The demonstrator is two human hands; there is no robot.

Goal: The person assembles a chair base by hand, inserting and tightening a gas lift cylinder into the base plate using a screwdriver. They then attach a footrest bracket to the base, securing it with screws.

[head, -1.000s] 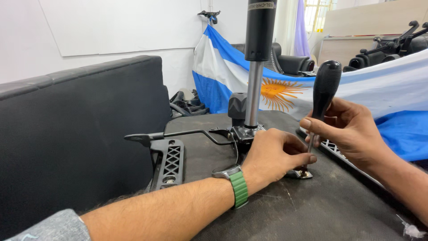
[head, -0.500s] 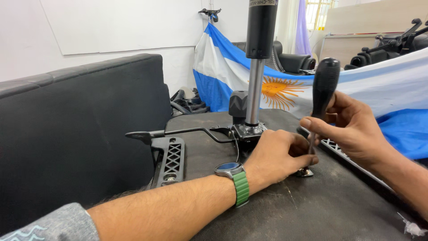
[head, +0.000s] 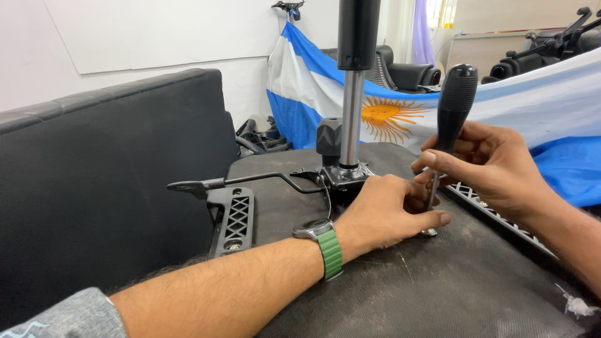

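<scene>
While the right hand (head: 494,166) closes around the black handle of a screwdriver (head: 452,119) and holds it almost upright, its metal shaft goes down to a small silver screw (head: 429,232) on the dark fabric underside of an overturned office chair seat (head: 438,281). The left hand (head: 385,213), with a green-strapped watch (head: 322,241) on the wrist, lies loosely curled on the seat, thumb stretched out just beside the screw and fingers near the shaft, gripping nothing I can see. Behind it stands the chrome gas cylinder (head: 352,119) in its black mechanism, with a thin lever (head: 238,183) pointing left, and a light blue and white flag (head: 400,106) hangs behind.
</scene>
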